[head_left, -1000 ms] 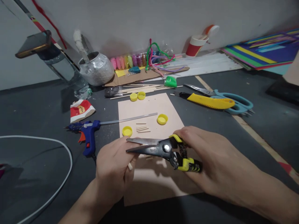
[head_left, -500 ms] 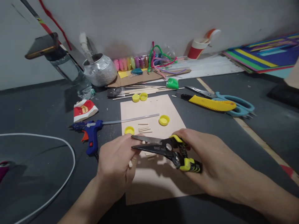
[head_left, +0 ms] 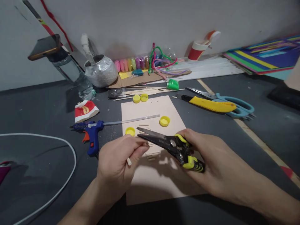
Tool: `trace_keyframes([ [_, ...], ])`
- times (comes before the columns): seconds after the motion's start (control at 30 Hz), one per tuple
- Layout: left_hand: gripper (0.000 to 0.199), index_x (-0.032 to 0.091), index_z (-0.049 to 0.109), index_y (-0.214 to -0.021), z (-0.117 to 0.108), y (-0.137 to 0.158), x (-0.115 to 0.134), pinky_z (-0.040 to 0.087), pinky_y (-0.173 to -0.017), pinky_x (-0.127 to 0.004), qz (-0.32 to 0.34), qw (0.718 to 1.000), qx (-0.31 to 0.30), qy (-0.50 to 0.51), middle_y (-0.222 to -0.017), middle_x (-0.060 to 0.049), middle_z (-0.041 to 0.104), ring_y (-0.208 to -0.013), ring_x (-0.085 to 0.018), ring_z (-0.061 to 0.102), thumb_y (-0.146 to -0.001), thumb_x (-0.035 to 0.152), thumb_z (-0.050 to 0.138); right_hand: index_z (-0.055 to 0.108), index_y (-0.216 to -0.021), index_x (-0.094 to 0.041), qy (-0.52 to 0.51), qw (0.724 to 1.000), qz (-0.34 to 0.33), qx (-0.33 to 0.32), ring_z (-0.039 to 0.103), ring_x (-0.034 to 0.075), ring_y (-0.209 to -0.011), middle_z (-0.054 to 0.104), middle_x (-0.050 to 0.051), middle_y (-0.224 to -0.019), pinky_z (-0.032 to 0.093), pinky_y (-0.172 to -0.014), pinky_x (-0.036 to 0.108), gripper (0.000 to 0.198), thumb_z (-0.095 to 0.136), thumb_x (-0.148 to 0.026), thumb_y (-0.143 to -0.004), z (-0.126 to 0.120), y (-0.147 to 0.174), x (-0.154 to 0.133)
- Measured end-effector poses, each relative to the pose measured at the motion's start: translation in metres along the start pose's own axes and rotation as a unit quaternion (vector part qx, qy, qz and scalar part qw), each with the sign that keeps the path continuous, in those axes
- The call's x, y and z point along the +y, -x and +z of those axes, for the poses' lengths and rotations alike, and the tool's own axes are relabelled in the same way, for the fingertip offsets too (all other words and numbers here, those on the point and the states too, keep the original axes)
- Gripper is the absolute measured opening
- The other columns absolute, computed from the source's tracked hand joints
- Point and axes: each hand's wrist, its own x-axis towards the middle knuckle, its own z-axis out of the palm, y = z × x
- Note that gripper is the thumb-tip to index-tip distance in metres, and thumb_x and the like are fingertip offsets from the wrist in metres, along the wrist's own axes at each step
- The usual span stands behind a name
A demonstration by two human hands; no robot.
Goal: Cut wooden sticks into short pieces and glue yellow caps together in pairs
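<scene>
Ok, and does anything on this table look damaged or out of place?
The red-and-white paper piece beside the glue gun looks cut or squashed. Also, a phone-like slab perches atop the bottle, seemingly precarious.

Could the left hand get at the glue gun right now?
Probably, once freed: the left hand grips a stick, but the glue gun lies near that hand with nothing visible between.
</scene>
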Motion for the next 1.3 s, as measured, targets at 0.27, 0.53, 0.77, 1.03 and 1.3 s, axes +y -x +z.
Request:
trace_keyframes([
  [0.27,0.022,0.021,0.065,-0.086,0.001,0.002,-0.006,0.048,-0.061,-0.015,-0.003,0.998,0.066,0.012,-0.076,0.005,0.076,-0.065,-0.008,0.068,-0.084,0.001,0.059,0.050,-0.086,-0.021,0.003,1.000,-0.010,-0.028,0.055,0.019,-0.062,0.062,0.002,-0.076,0.035,-0.054,0.029,0.011,0.057,-0.024,-0.079,0.001,0.001,-0.002],
  [0.53,0.020,0.022,0.060,-0.073,0.003,0.002,-0.007,0.042,-0.051,-0.019,0.014,0.996,0.085,-0.029,-0.059,0.007,0.064,-0.051,-0.009,0.059,-0.083,0.005,0.061,0.046,-0.079,-0.022,0.051,0.998,-0.033,-0.005,0.048,0.016,-0.051,0.058,0.000,-0.067,0.029,-0.048,0.027,0.012,0.058,-0.022,-0.076,0.000,0.005,-0.001],
  [0.77,0.017,0.021,0.067,-0.081,0.002,0.004,-0.004,0.047,-0.057,-0.017,-0.013,0.995,0.098,0.033,-0.068,0.006,0.073,-0.056,-0.008,0.064,-0.082,0.004,0.067,0.046,-0.083,-0.023,-0.006,1.000,0.012,-0.013,0.051,0.017,-0.057,0.060,0.000,-0.068,0.031,-0.051,0.027,0.014,0.056,-0.032,-0.084,0.001,0.002,-0.001],
  [1.03,0.019,0.021,0.067,-0.079,0.002,0.005,-0.009,0.046,-0.055,-0.017,-0.004,0.994,0.104,0.017,-0.067,0.006,0.072,-0.056,-0.008,0.063,-0.080,0.002,0.065,0.047,-0.082,-0.022,0.010,0.999,-0.003,-0.035,0.049,0.017,-0.059,0.059,0.001,-0.073,0.031,-0.053,0.028,0.013,0.058,-0.024,-0.077,0.001,0.001,-0.003],
  [1.3,0.004,0.022,0.071,-0.080,0.009,-0.008,0.000,0.049,-0.055,-0.023,-0.064,0.991,0.114,-0.013,-0.067,0.001,0.071,-0.060,-0.014,0.066,-0.082,0.025,0.072,0.046,-0.081,-0.021,0.048,0.999,-0.014,-0.009,0.048,0.017,-0.056,0.058,0.002,-0.073,0.029,-0.051,0.027,0.019,0.063,-0.029,-0.078,-0.002,0.004,0.000],
])
